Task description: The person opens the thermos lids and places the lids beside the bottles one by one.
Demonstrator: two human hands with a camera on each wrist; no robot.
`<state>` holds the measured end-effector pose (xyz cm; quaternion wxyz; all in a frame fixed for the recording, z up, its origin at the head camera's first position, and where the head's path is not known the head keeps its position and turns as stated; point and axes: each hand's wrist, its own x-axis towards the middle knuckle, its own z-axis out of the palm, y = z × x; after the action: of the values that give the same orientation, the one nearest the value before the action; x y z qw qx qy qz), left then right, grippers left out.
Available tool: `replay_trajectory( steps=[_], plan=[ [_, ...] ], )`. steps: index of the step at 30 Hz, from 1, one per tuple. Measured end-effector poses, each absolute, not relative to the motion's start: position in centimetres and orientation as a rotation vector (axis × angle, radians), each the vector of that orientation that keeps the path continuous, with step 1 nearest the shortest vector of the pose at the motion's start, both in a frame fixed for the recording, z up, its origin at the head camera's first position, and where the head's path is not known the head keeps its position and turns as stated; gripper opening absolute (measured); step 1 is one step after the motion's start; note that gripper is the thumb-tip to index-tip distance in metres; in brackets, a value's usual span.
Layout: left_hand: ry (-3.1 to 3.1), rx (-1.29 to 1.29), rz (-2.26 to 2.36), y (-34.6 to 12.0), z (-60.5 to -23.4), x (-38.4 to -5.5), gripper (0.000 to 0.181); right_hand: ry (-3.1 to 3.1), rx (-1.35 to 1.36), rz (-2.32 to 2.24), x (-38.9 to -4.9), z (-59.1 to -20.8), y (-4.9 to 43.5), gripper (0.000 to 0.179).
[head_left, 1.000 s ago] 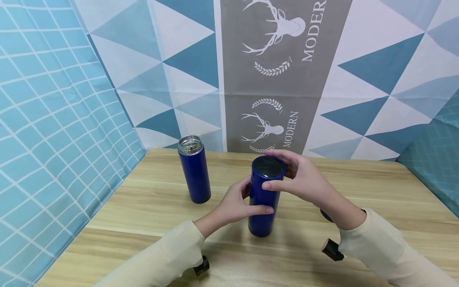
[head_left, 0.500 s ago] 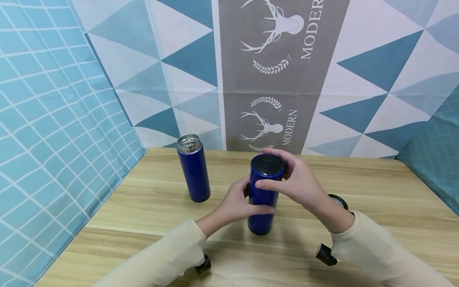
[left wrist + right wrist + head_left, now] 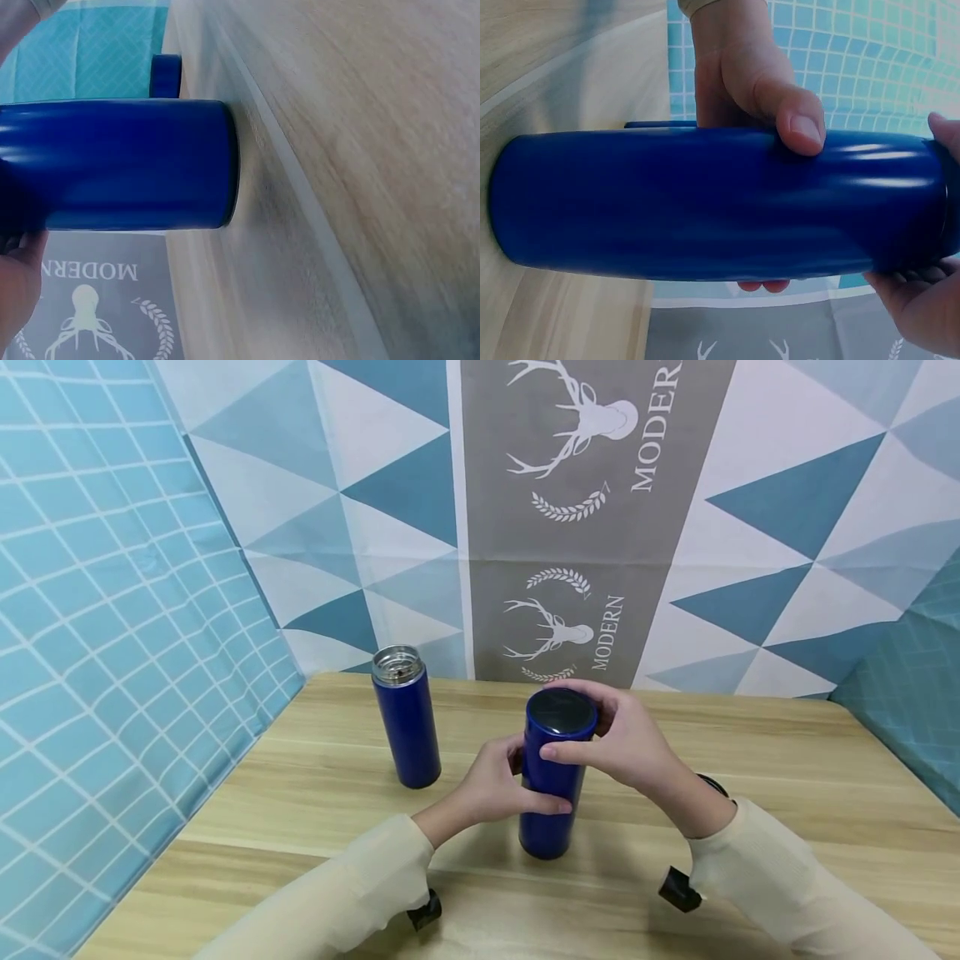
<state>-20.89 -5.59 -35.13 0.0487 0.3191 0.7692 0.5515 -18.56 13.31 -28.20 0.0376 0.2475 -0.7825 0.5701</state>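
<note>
A closed blue thermos stands upright on the table, its lid topped by a glossy black disc. My left hand grips the body around its middle, thumb across the front. Up at the lid, my right hand holds on with the thumb in front and the fingers round the far side. The right wrist view has the blue body lengthwise, with the left thumb pressed on it and the right fingers by the lid seam. In the left wrist view the thermos base meets the wood.
A second blue thermos, lidless with a bare steel mouth, stands further back on the left. Behind my right forearm, a dark-rimmed round lid lies partly hidden. The wooden table ends at a patterned cloth backdrop.
My right wrist and forearm have swung slightly left, with the thumb sliding a little left over the lid's front. More of the separate lid's rim shows. My left hand keeps its grip.
</note>
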Motion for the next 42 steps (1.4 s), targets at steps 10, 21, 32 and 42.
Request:
replay_trajectory(
  steps=[10,21,32,42],
  plan=[
    [2.347,0.917,1.671,-5.6,-35.2,-20.9,0.056,-2.386,0.885,1.749,-19.1,-28.5,13.6,0.059],
    [2.319,0.999,1.652,-5.4,-35.1,-21.6,0.052,-2.395,1.032,1.782,-20.1,-28.7,14.5,0.060],
    [2.283,1.026,1.621,-5.9,-34.4,-21.9,0.054,-2.266,1.250,1.866,-21.2,-28.8,14.4,0.060],
    [2.291,0.961,1.625,-5.8,-34.7,-21.3,0.056,-2.292,1.376,1.800,-21.0,-28.4,15.0,0.068]
  ],
)
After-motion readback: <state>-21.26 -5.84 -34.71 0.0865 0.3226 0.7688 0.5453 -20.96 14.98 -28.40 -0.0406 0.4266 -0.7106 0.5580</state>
